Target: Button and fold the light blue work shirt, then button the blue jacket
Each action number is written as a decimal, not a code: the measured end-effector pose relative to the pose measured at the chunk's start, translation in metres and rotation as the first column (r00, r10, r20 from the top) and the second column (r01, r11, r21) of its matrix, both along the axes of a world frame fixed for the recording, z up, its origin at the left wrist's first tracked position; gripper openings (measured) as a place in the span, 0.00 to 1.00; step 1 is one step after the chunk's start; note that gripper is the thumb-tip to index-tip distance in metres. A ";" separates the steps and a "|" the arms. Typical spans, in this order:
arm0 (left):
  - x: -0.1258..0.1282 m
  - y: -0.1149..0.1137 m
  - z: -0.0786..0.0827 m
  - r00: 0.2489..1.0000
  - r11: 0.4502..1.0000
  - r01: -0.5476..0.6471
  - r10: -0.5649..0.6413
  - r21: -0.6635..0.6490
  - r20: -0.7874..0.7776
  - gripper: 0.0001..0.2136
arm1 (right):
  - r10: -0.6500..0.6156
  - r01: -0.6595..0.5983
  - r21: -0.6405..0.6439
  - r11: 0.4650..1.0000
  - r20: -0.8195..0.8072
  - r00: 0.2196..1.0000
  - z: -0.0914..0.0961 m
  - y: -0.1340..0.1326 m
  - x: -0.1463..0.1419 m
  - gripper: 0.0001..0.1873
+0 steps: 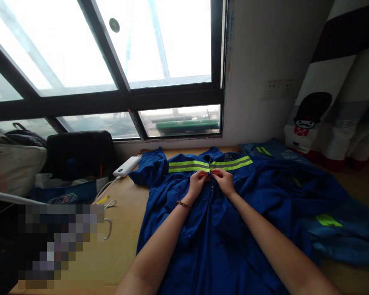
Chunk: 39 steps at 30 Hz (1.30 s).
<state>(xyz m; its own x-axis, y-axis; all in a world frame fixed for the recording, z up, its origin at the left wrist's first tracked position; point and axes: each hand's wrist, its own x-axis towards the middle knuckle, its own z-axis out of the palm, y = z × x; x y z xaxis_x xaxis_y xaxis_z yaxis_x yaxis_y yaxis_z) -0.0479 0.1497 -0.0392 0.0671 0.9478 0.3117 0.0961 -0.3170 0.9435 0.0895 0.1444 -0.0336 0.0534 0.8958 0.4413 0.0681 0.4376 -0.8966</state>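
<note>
A blue work shirt (215, 229) with a yellow-green reflective chest band (187, 166) lies flat on a wooden table (126, 229), collar toward the window. My left hand (198, 181), a bead bracelet on its wrist, pinches the shirt's front placket just below the band. Facing it from the right, my right hand (223, 180) pinches the same spot, and the fingertips of the two nearly touch. Both hands are closed on the shirt's front edges near a button.
More blue garments (326, 205) with reflective patches are piled to the right. A white power bank (126, 166) with a cable lies at the table's left rear, beside a black bag (80, 153). A window and a wall socket (279, 89) are behind; a curtain (335, 94) hangs right.
</note>
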 end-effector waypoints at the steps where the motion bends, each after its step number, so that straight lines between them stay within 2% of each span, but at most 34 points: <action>1: 0.000 0.000 0.000 1.000 1.000 -0.002 0.002 0.011 -0.014 0.04 | 0.001 -0.001 -0.002 1.000 -0.007 1.000 0.000 0.000 0.000 0.10; 4: 0.000 -0.003 0.002 0.994 0.998 -0.017 0.024 0.067 -0.110 0.05 | -0.010 0.010 -0.014 1.000 0.005 1.000 -0.002 -0.001 -0.001 0.11; 8: 0.001 -0.007 0.006 0.972 0.987 -0.032 0.067 0.155 -0.227 0.07 | -0.059 0.059 -0.001 0.998 0.104 0.993 -0.002 -0.002 -0.003 0.10; 13: 0.004 -0.009 0.010 0.989 0.993 0.013 0.005 0.121 -0.149 0.09 | -0.134 0.122 0.065 0.990 0.228 0.964 0.001 -0.006 -0.004 0.08; 17: 0.004 -0.005 0.008 0.996 0.998 -0.013 0.019 0.069 -0.092 0.10 | -0.142 0.126 0.076 0.989 0.266 0.954 0.001 -0.006 -0.006 0.09; 21: 0.002 -0.001 0.003 0.999 0.999 -0.038 0.038 -0.016 -0.008 0.09 | -0.142 0.140 0.027 0.990 0.269 0.952 -0.003 -0.003 -0.007 0.12; 26: 0.002 0.004 -0.003 0.998 0.998 -0.064 0.064 -0.013 0.014 0.06 | -0.100 0.106 -0.014 0.994 0.245 0.964 -0.007 -0.001 -0.006 0.11; 30: 0.004 0.005 -0.004 0.999 0.999 -0.030 0.030 0.013 0.021 0.05 | -0.090 0.115 -0.076 0.990 0.269 0.959 -0.012 0.004 -0.004 0.15; 33: 0.004 0.004 -0.004 0.999 1.000 0.023 -0.023 0.018 0.030 0.09 | -0.051 0.095 -0.131 0.987 0.302 0.952 -0.016 0.011 -0.002 0.18; 36: -0.001 0.005 -0.006 0.998 0.998 0.064 -0.064 0.002 -0.011 0.14 | -0.011 0.083 -0.187 0.979 0.357 0.934 -0.015 0.016 0.001 0.20; 39: -0.005 0.012 -0.010 0.991 1.000 0.000 0.002 0.013 -0.137 0.14 | -0.020 0.116 -0.188 0.975 0.449 0.893 -0.008 0.013 0.004 0.18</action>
